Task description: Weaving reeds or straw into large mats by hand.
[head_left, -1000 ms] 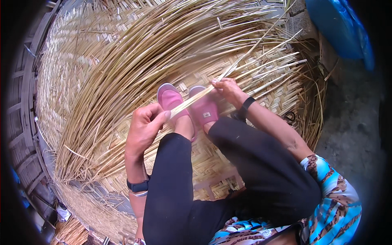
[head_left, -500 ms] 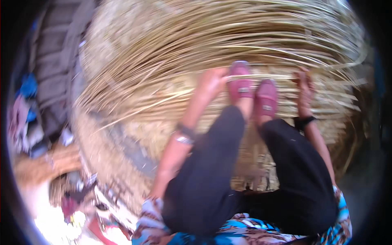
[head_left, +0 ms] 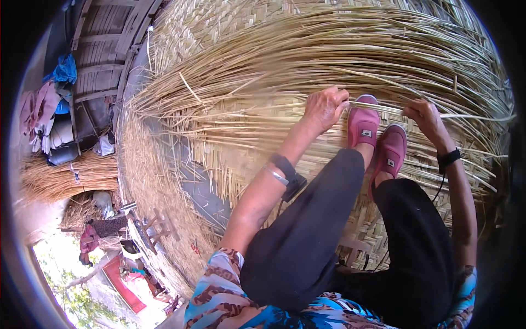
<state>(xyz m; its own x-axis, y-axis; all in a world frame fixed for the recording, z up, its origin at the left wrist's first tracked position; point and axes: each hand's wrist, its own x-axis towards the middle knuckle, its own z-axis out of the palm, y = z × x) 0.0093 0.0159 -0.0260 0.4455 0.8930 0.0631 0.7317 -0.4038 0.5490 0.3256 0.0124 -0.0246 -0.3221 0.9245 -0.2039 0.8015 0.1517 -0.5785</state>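
A few thin straw-coloured stalks are stretched sideways between my hands, passing over the toe of one pink shoe. My left hand is closed in a fist around them, knuckles up. My right hand pinches the same stalks farther right, and their loose ends stick out beyond it. Just past both hands lies a broad heap of long dry stalks. Shorter rows of stalks are spread beneath and beside my feet.
A woven mat lies under the stalks. Straw litter covers the floor at left. Farther left are a tied straw bundle, hanging cloths and a slatted wooden frame. A small wooden stool stands lower left.
Both hands, still gripping stalks, appear farther right in the picture, as do my feet and legs; the view has shifted and sharpened. Loose ends now show beyond my right hand.
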